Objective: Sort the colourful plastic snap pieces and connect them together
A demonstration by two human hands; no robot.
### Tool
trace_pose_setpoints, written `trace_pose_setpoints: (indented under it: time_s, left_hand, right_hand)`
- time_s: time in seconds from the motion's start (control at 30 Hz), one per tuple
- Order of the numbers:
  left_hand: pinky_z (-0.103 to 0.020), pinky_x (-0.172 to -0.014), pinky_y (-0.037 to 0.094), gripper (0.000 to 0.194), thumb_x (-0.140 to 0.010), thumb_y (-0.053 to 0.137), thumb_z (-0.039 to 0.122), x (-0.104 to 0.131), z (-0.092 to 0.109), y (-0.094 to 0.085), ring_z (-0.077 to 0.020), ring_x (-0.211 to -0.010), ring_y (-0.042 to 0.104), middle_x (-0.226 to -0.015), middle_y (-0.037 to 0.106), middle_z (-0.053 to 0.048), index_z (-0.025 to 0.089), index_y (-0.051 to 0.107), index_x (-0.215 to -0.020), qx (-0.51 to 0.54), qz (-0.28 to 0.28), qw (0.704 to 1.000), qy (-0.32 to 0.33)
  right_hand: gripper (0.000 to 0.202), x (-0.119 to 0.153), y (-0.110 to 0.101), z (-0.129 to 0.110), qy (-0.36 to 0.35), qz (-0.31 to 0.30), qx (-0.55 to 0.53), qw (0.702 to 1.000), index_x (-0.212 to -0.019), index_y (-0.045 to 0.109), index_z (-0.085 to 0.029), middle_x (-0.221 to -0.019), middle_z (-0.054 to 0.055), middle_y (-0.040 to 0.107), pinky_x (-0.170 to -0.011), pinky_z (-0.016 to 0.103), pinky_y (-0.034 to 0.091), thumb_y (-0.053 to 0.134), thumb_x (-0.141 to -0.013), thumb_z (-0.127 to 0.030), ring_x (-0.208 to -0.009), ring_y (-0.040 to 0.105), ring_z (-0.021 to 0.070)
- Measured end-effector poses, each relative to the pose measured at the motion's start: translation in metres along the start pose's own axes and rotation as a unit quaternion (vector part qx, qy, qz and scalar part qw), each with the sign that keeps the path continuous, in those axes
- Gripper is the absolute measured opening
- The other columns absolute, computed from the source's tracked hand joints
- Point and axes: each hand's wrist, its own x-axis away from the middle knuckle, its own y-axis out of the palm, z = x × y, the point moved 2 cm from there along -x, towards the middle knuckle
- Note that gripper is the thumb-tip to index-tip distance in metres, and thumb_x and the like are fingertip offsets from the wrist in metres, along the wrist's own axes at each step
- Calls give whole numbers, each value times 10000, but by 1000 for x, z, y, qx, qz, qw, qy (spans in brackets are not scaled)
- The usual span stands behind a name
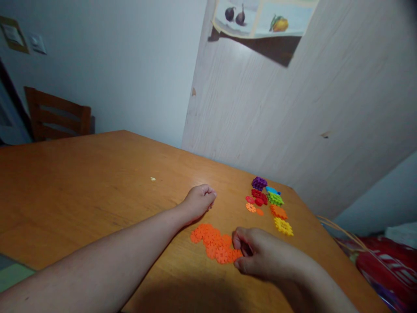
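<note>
My left hand (199, 202) rests on the table in a loose fist, just beyond a pile of orange notched plastic discs (213, 241). Its curled fingers hide whatever may be inside. At the pile's right end is my right hand (257, 252), thumb and fingers curled around the edge of an orange disc (236, 254). The discs lie flat and overlap one another.
Interlocked disc blocks stand at the table's right: purple (259, 183), blue (273, 191), green (275, 199), red (259, 197), orange (278, 212) and yellow (283, 226). Loose discs (250, 208) lie beside them. A wall borders the wooden table (97, 174); a chair (58, 115) stands far left.
</note>
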Motion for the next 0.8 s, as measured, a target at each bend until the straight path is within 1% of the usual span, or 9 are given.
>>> trace_pose_setpoints:
  time_s: [0.1,0.27,0.37,0.43,0.5,0.57,0.67,0.73,0.8]
  left_hand:
    - [-225,-505,343,196,-821,584,347,0,0,-1,-95,-514,460,-584,546,22,179,546,-728,-5,-2,1000,6]
    - [-222,-506,340,183,-820,583,344,-1,-3,-1,-93,-508,455,-577,525,36,178,552,-751,-5,-2,1000,17]
    - [-222,-508,342,175,-817,584,338,-2,-5,-1,-93,-506,451,-577,521,38,175,559,-760,-1,-5,1000,21]
    - [-221,-507,340,168,-811,587,332,-3,-6,-1,-91,-504,445,-576,518,40,176,557,-759,2,-4,1000,19]
    - [-220,-504,335,158,-806,589,323,-3,-6,-1,-89,-499,437,-571,512,43,177,554,-757,2,-2,1000,16]
    - [-220,-505,334,153,-805,588,319,-3,-6,-1,-88,-495,432,-566,509,45,178,553,-755,2,-3,1000,14]
    - [-222,-508,337,164,-806,588,326,-3,-5,0,-92,-501,445,-568,515,41,177,552,-748,2,-5,1000,14]
    - [-222,-505,334,167,-804,587,327,-2,-4,0,-93,-503,447,-567,516,39,177,552,-740,2,-5,1000,15]
    - [-221,-500,328,164,-800,588,322,-2,-4,0,-91,-499,437,-560,510,42,177,551,-731,2,-4,1000,17]
  right_hand:
    - [144,-2,-5,1,17,35,47,998,-768,606,-228,-637,-31,597,-495,244,206,627,-663,-132,-545,449,104]
    - [110,-9,-18,12,69,72,143,985,-798,607,-214,-688,-17,602,-533,262,201,636,-699,-178,-589,461,109]
    - [93,-15,-25,25,83,81,157,981,-828,617,-213,-721,-9,623,-550,259,220,622,-736,-206,-614,476,113]
    - [77,-20,-32,35,99,99,149,979,-833,627,-206,-730,1,632,-559,258,231,613,-761,-230,-624,491,117]
    - [86,-24,-38,47,125,145,145,971,-819,629,-195,-728,12,633,-564,262,231,600,-791,-271,-627,499,121]
    - [128,-27,-45,61,150,208,147,955,-815,634,-193,-716,17,632,-562,267,225,583,-815,-311,-625,503,127]
    - [178,-30,-52,81,175,286,143,931,-868,664,-204,-703,18,638,-557,273,226,573,-823,-351,-620,515,140]
    - [206,-32,-55,92,182,309,138,923,-912,684,-210,-708,22,646,-559,276,238,582,-817,-362,-627,527,151]
    - [240,-35,-56,100,181,314,138,922,-959,696,-213,-733,31,659,-565,276,254,588,-812,-370,-648,542,163]
